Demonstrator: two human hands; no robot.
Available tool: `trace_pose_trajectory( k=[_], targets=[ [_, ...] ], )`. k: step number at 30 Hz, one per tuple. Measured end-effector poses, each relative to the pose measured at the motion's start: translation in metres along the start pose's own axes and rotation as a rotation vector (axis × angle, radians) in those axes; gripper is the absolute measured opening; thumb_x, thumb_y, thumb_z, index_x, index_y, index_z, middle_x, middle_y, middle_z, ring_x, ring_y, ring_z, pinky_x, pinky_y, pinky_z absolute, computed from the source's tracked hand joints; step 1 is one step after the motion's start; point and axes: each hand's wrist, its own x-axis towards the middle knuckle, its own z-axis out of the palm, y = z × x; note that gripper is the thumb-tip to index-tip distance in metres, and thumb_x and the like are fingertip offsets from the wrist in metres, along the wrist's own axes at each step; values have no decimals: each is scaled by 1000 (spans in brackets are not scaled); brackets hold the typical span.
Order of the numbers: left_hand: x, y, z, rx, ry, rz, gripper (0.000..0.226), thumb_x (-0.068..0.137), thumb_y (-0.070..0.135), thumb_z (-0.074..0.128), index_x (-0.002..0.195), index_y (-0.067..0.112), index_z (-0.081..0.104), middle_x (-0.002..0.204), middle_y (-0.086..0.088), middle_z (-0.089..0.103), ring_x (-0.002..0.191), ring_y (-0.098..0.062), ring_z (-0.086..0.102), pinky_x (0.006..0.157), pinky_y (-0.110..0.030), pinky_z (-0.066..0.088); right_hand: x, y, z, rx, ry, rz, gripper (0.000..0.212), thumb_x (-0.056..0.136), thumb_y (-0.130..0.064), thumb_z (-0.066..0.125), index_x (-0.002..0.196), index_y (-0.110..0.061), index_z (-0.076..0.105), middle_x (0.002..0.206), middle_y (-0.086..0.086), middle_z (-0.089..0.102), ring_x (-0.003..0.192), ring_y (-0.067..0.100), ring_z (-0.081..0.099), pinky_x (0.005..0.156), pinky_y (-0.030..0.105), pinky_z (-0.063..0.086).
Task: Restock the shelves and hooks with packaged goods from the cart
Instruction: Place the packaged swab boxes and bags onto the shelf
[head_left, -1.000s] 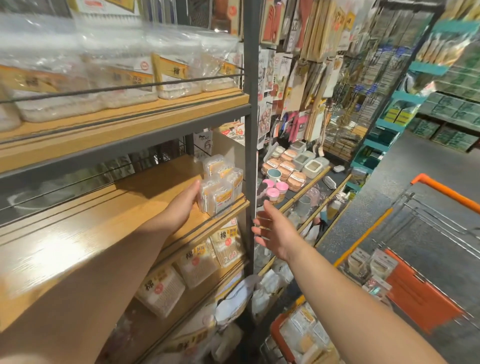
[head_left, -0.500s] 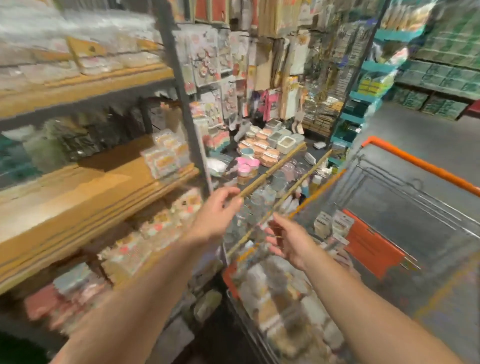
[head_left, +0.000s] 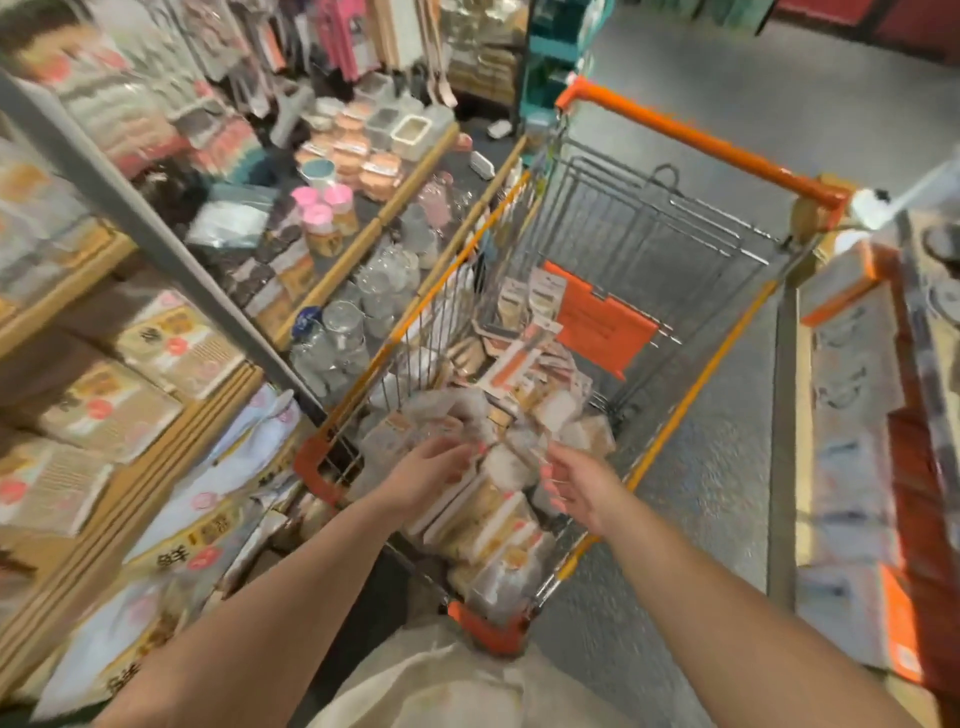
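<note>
both hands are over the near end of the cart (head_left: 696, 140), reaching down into the heap of packaged goods (head_left: 488, 514). the left hand (head_left: 426, 473) has its fingers loosely spread and slightly curved; their tips lie at the top of the pile, but motion blur hides whether they touch a pack or hover just above it. they hold nothing that can be made out. the right hand (head_left: 574, 483) is relaxed too, palm turned inward, fingers straight and parted, gripping nothing.

the nearest goods are the clear wrapped packs (head_left: 511, 465), which sit between the two sets of fingertips and just beyond them, slightly lower. the left fingers look a shade nearer to them than the right. the flat boxed packs under the left wrist run with their long edges slanting away to the right, toward the right fingers, so a two-handed pinch from either side seems the likely pickup. the wooden shelf (head_left: 156, 457) awaiting stock lies well off to the left of the left fingers.
</note>
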Motion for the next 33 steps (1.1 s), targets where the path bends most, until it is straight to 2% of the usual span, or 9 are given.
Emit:
trace_pose_trajectory(
  k=[4,5,7,9,12,17,23,26,33],
  targets=[
    [24,-24,8,55,-88,-162,32,100,40,48,125,20,51,117,-3,62,98,-16,60,73,-23,45,19,25,-1,-105,-36,98,27,93,-40,60,91,-13,61,82,10,54,67,18,47,60,26,35],
    [30,-30,8,66,-101,-197,33,100,40,49,126,20,51,115,-3,62,97,-17,61,68,-23,43,24,27,0,-120,-38,133,39,91,-42,61,104,-6,64,100,21,63,86,29,60,73,29,46],
    [41,-38,9,102,-127,-244,33,99,38,51,127,20,52,110,-1,62,101,-20,62,65,-24,42,35,29,1,-195,-25,212,64,97,-45,53,137,5,49,141,29,47,134,44,40,106,42,39],
    [47,-42,5,138,-183,-265,26,98,38,54,119,23,55,112,1,64,106,-18,62,73,-27,44,43,27,10,-333,-76,307,65,99,-50,45,145,-5,41,147,16,44,143,35,32,101,38,41],
    [54,-42,-3,125,-250,-301,25,99,31,53,119,16,53,116,-5,62,103,-17,59,72,-20,44,58,34,27,-564,-131,414,63,97,-58,44,150,-25,34,154,3,37,141,25,35,94,36,38],
    [66,-41,-14,161,-272,-346,30,100,33,51,123,13,52,108,-1,60,82,-5,57,57,-10,43,82,56,40,-869,-214,443,75,93,-55,53,153,-18,29,152,11,39,134,30,44,106,38,40],
    [73,-47,-25,208,-289,-405,44,99,44,48,135,17,51,116,0,64,107,-16,61,95,-36,47,88,62,44,-1342,-350,387,58,81,-45,73,126,-11,61,108,6,59,91,23,59,78,31,50],
    [73,-44,-27,150,-280,-446,45,101,41,46,137,15,49,121,-3,62,111,-19,60,97,-37,44,91,56,29,-1182,-284,368,39,82,-31,74,112,-10,62,109,8,59,99,25,61,82,34,54],
    [79,-49,-28,1,-298,-481,44,100,45,45,134,19,48,123,-2,61,110,-18,60,101,-38,44,94,31,22,-96,-142,300,41,78,-13,78,116,-7,62,115,14,68,110,31,64,98,49,52]
  ],
)
